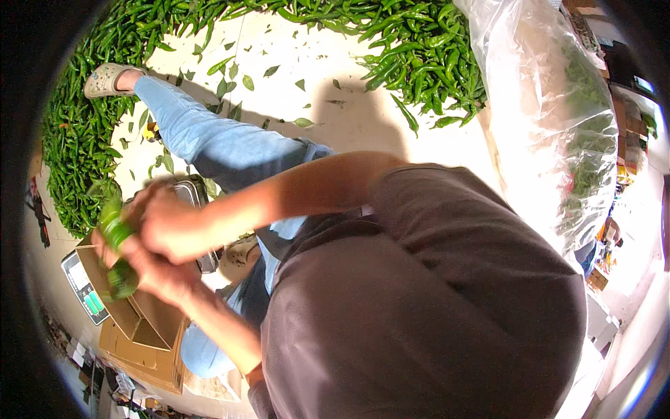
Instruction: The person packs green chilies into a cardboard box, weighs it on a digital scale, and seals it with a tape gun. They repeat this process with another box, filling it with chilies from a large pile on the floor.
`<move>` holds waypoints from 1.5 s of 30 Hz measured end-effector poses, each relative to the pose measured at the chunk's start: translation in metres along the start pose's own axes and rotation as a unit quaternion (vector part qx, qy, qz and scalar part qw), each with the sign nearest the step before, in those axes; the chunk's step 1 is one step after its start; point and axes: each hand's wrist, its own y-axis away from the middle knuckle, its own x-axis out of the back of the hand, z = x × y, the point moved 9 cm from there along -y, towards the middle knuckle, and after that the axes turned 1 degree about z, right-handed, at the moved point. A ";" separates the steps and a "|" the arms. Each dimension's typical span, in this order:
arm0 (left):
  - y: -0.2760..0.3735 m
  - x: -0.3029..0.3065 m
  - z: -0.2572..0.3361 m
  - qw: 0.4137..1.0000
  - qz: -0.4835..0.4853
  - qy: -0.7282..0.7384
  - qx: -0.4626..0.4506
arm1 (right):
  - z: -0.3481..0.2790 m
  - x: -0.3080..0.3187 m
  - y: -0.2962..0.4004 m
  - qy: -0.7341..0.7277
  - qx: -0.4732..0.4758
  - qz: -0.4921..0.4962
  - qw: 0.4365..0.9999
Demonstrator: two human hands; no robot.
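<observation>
My left hand (170, 280) grips a small bunch of green chili peppers (116, 225) above an open cardboard box (157, 319). The bunch sticks out on both sides of the fist and is blurred by motion. Close against it is my right hand (170, 225), its fingers bent towards the left hand. Blur hides whether the right fingers hold anything. Partly covered by my right hand and wrist, a dark-rimmed tray or pan (191, 191) lies on the floor between my legs. A digital scale (86, 293) with a lit green display shows beyond the box.
A large heap of green chili peppers (78, 152) curves around my outstretched right leg (209, 125); another part (434, 57) spreads at the top. Loose leaves (248, 82) litter the pale floor (303, 57). Clear plastic sheeting (539, 105) stands at right. Flattened cardboard (136, 361) lies beside the box.
</observation>
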 end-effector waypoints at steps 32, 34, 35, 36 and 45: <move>-0.009 0.358 0.036 0.850 0.493 0.169 0.077 | 0.403 0.290 0.460 0.184 -0.784 0.477 0.351; -0.018 0.367 0.045 0.858 0.489 0.154 0.036 | 0.409 0.278 0.441 0.163 -0.786 0.420 0.423; -0.020 0.375 0.053 0.862 0.487 0.138 0.006 | 0.410 0.265 0.429 0.151 -0.785 0.387 0.460; -0.015 0.381 0.060 0.863 0.489 0.123 -0.025 | 0.392 0.250 0.407 0.173 -0.757 0.428 0.462; -0.019 0.026 0.043 0.981 0.071 -0.170 -0.051 | 0.365 0.204 0.298 -0.055 -0.413 0.497 0.761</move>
